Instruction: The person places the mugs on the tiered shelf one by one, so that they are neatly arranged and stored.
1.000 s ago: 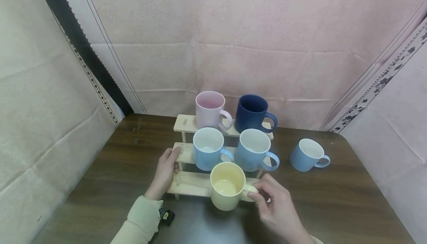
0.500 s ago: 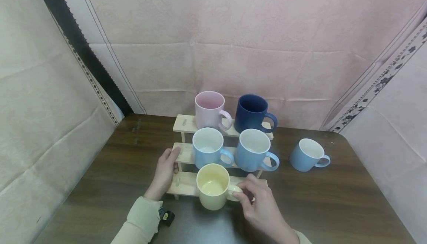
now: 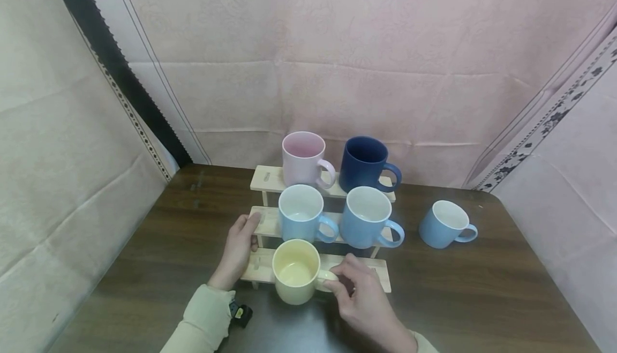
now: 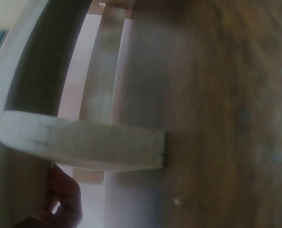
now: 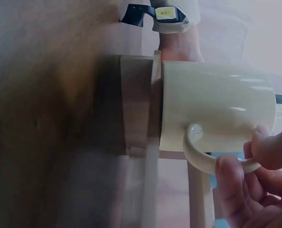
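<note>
A yellow mug (image 3: 296, 272) is at the lowest step of a three-step wooden rack (image 3: 260, 265), left of the step's middle. My right hand (image 3: 363, 302) pinches its handle between thumb and fingers; in the right wrist view the base of the yellow mug (image 5: 217, 107) is at the step's board, touching or nearly so. My left hand (image 3: 237, 251) grips the left end of the middle step, its curled fingers (image 4: 67, 197) partly hidden under the board in the left wrist view. Two light blue mugs, one left (image 3: 299, 216) and one right (image 3: 365, 219), stand on that middle step.
On the top step stand a pink mug (image 3: 302, 160) and a dark blue mug (image 3: 362, 163). Another light blue mug (image 3: 442, 225) rests on the brown table (image 3: 482, 288) to the right of the rack. Pale cloth (image 3: 308, 64) hangs behind and at both sides.
My right hand has moved the yellow mug leftward along the lowest step, and its right end now shows. My left hand has kept its grip on the rack.
</note>
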A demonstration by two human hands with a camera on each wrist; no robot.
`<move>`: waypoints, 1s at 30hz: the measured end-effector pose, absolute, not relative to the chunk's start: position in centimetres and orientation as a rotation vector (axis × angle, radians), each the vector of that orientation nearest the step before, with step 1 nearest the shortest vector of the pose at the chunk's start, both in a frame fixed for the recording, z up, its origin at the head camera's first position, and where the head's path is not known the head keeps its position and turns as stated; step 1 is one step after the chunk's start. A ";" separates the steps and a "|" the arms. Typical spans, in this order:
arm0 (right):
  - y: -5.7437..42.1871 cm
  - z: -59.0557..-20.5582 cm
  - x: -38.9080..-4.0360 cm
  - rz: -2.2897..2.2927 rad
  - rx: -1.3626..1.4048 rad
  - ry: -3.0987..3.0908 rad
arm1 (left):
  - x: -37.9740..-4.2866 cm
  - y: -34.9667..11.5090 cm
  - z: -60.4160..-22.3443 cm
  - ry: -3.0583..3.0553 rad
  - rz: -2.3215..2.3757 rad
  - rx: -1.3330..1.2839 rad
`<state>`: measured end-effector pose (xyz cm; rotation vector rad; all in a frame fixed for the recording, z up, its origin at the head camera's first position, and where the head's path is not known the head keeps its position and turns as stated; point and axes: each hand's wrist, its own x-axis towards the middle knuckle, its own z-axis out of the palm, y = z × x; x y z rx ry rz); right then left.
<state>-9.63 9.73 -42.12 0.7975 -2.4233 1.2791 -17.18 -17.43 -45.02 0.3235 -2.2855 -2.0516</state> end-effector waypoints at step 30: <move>9.6 -41.5 -9.1 1.324 0.759 -2.594 | -17.1 -17.6 -45.1 -2.303 -2.054 0.318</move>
